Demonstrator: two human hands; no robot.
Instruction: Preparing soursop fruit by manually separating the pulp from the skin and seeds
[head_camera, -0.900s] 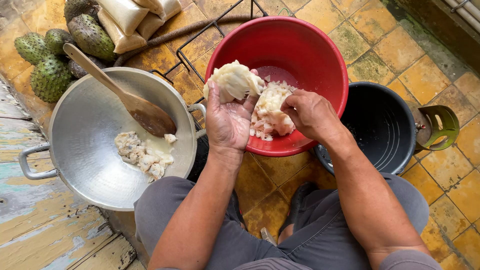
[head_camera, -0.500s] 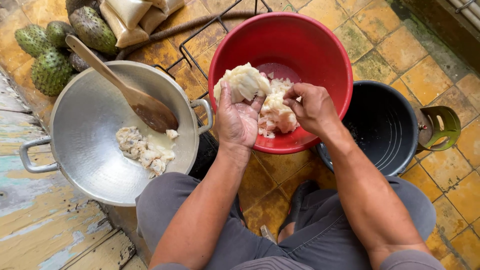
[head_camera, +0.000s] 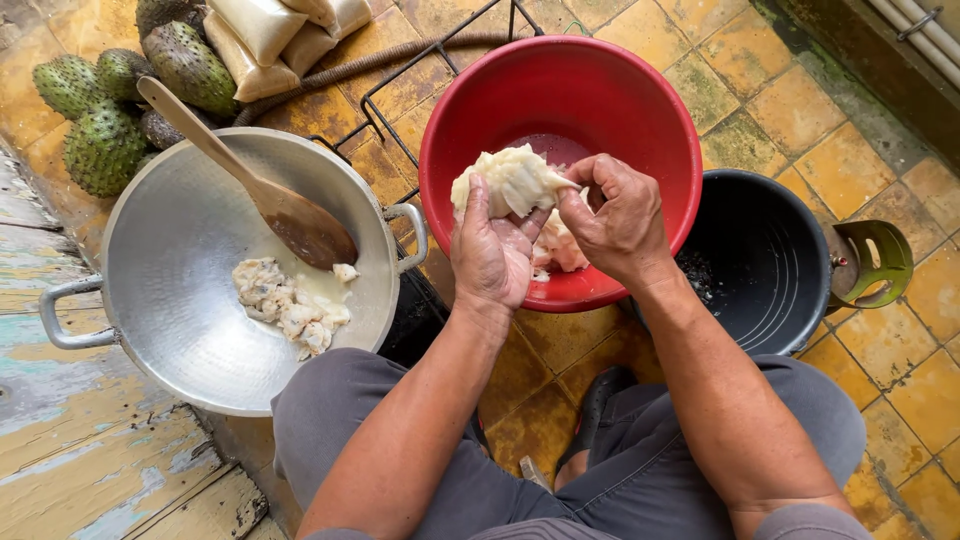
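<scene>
My left hand cups a lump of white fruit pulp above the red plastic basin. My right hand pinches at the right edge of that lump with fingertips closed on it. More white pulp lies in the basin under my hands. To the left a metal wok holds a small heap of pulp pieces and a wooden spatula leaning on its rim.
Several spiky green fruits and pale filled bags lie at the top left. A black bucket stands right of the basin, with a green peeler-like tool beside it. A wire rack rests on the yellow floor tiles.
Both hands have lifted slightly with the pulp lump, and my right hand has moved from the pulp in the basin onto the lump held in my left hand.
</scene>
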